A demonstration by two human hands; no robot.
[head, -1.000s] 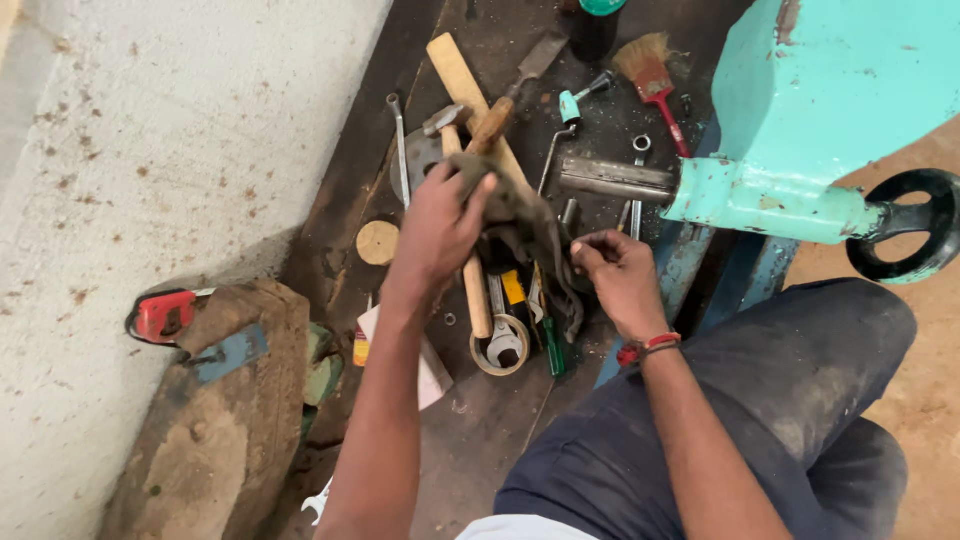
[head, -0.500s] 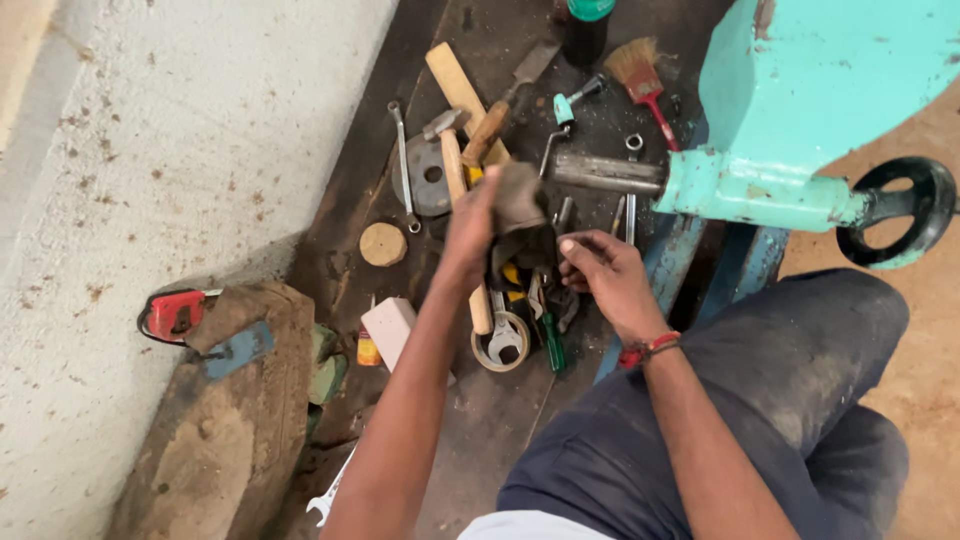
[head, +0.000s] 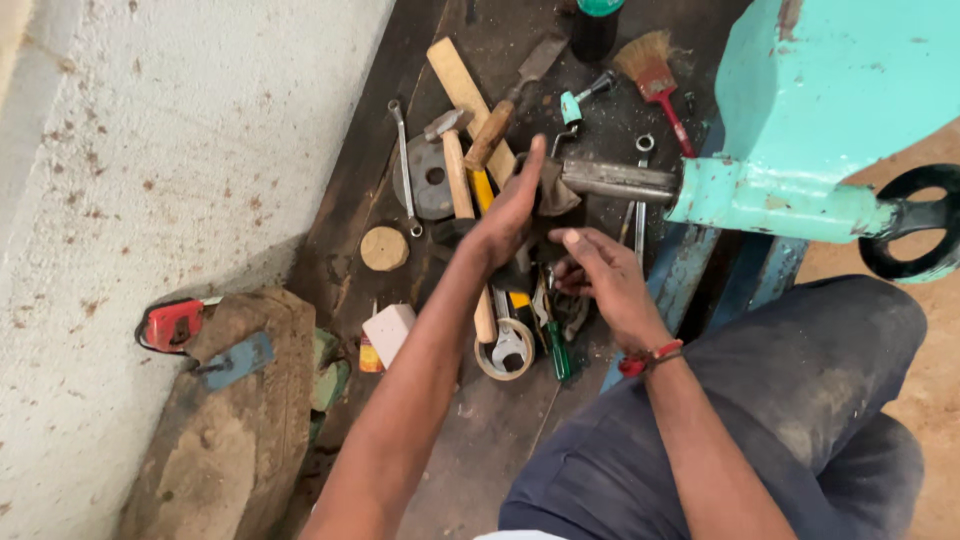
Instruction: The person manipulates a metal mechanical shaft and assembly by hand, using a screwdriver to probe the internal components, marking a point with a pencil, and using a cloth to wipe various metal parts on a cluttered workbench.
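My left hand grips a dirty grey rag and holds it against the end of a steel shaft that sticks out of a turquoise machine. My right hand hovers just below the rag with its fingers loosely curled and nothing clearly in them. Under both hands lies a heap of tools: a hammer with a wooden handle, a yellow-handled screwdriver, a green-handled screwdriver and a roll of tape.
A wooden stick, a chisel, a spanner, a round metal disc, a red-handled brush and a dark bottle lie farther off. A white wall stands left, with a red tool. A black handwheel is at right.
My left hand has lifted the rag off the tool heap and carried it up to the steel shaft. My right hand has stayed low near the tools.
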